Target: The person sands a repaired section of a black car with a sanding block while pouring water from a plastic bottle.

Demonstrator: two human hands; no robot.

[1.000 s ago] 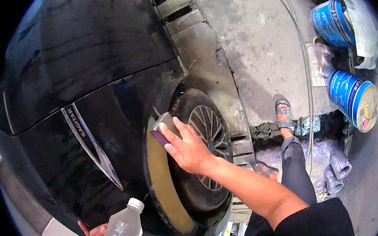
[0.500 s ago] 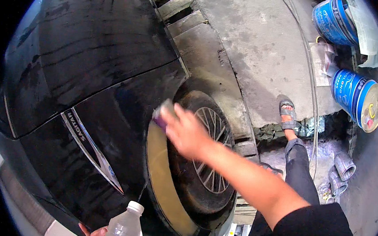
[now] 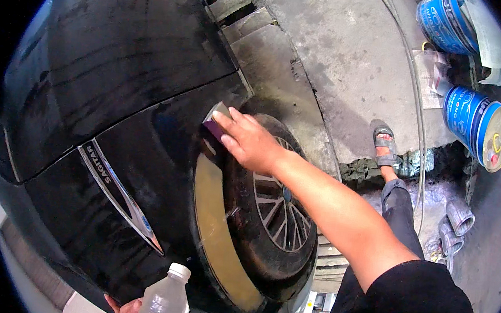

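My right hand (image 3: 249, 139) is closed on a sanding block (image 3: 216, 125), grey on top with a purple layer, pressed on the black car fender (image 3: 168, 123) at the upper front of the wheel arch. Below it, a yellowish filler patch (image 3: 220, 236) curves along the arch beside the spoked wheel (image 3: 284, 218). At the lower edge my left hand (image 3: 127, 307) holds a translucent plastic bottle (image 3: 164, 297) with a white cap, against the lower bodywork. A chrome trim piece (image 3: 121, 196) lies on the fender to the left.
Two blue buckets (image 3: 465, 120) stand at the right near paper, with grey cylinders (image 3: 457, 219) below them. A hose (image 3: 410, 69) runs across the concrete floor (image 3: 340, 63), which has a broken step edge. My sandalled foot (image 3: 383, 146) is beside the wheel.
My right hand with the sanding block has moved up along the wheel arch, above the filler patch. My left hand and the bottle stay in about the same place.
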